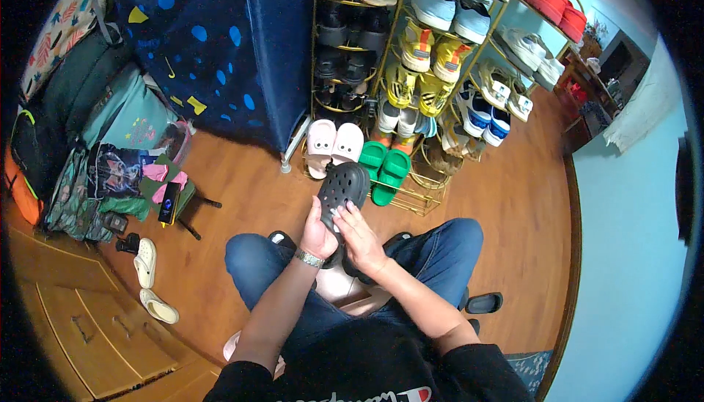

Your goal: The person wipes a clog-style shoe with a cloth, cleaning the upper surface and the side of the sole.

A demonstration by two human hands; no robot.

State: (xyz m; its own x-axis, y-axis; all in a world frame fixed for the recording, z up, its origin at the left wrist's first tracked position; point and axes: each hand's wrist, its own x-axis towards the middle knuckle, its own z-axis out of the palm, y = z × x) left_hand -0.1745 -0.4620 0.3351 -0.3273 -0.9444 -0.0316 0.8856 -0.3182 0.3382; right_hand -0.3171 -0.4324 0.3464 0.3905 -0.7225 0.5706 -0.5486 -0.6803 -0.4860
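A gold wire shoe rack (422,204) fills the view from twelve to two o'clock, stacked with sneakers; on its lowest rung sit pink slippers (334,145) and green slides (385,164), right behind the hands. A dark blue fabric wardrobe (220,43) stands at eleven o'clock. At nine o'clock a heap of bags and clothes lies on the wooden floor (513,204), with a phone (169,203) on a small stool and two cream clogs (150,281) nearer eight. Centre frame, above the jeans-clad knees, a black perforated clog (343,188) is held up, toe toward twelve. The left hand (317,235), wristwatch on, grips its heel end, fingers curled around it. The right hand (359,241) rests its fingers (342,213) on the clog's underside, pinching its edge.
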